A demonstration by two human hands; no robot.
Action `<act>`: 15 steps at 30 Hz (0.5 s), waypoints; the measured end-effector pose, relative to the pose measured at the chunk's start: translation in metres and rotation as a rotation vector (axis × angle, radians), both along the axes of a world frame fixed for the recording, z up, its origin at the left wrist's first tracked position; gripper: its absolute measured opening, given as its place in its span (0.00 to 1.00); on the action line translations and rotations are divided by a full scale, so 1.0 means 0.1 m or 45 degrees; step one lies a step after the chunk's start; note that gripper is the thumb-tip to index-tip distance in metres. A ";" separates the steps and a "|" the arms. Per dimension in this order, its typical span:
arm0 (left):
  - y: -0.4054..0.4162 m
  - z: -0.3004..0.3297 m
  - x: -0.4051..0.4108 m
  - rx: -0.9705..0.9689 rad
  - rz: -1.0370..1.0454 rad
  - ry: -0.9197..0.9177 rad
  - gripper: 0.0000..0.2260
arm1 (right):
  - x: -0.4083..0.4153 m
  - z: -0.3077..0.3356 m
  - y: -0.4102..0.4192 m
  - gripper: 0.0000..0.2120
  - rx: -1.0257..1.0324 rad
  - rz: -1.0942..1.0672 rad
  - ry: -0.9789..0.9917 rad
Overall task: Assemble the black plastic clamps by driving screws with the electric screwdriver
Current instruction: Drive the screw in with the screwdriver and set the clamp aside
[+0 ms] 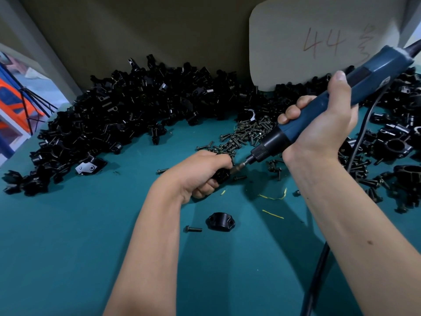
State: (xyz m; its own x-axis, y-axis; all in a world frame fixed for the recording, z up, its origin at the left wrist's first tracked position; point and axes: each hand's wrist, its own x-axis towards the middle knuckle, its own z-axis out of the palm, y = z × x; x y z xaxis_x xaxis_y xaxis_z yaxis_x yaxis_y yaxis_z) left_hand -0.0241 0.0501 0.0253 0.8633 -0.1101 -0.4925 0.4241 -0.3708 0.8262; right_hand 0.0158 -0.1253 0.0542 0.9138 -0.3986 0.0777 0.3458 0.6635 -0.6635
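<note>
Lying nearest on the green mat (pixel 68 258): one loose clamp half (pixel 220 221) with a single screw (pixel 193 229) just beside it. Past those, left hand (pixel 202 173) is curled tight round a black clamp (pixel 222 175), held down at the mat. Right hand (pixel 323 124) is wrapped round the blue electric screwdriver (pixel 337 96), tilted, bit tip at the clamp. Screw pile (pixel 248 133) sits behind the hands. Big heap of clamp parts (pixel 127 110) along the back wall.
</note>
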 end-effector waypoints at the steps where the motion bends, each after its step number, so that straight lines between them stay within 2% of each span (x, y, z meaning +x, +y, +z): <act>1: 0.00 0.00 0.00 0.001 -0.002 -0.001 0.10 | 0.00 0.00 0.00 0.12 0.002 0.000 -0.001; 15: -0.03 -0.02 0.01 -0.041 0.026 0.031 0.13 | -0.02 0.03 0.00 0.09 0.016 -0.018 -0.050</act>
State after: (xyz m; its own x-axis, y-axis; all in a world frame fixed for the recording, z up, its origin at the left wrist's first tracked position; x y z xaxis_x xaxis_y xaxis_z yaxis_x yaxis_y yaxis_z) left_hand -0.0227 0.0472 0.0232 0.8534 -0.1084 -0.5098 0.4513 -0.3354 0.8269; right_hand 0.0135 -0.1248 0.0569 0.9043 -0.4129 0.1084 0.3811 0.6663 -0.6410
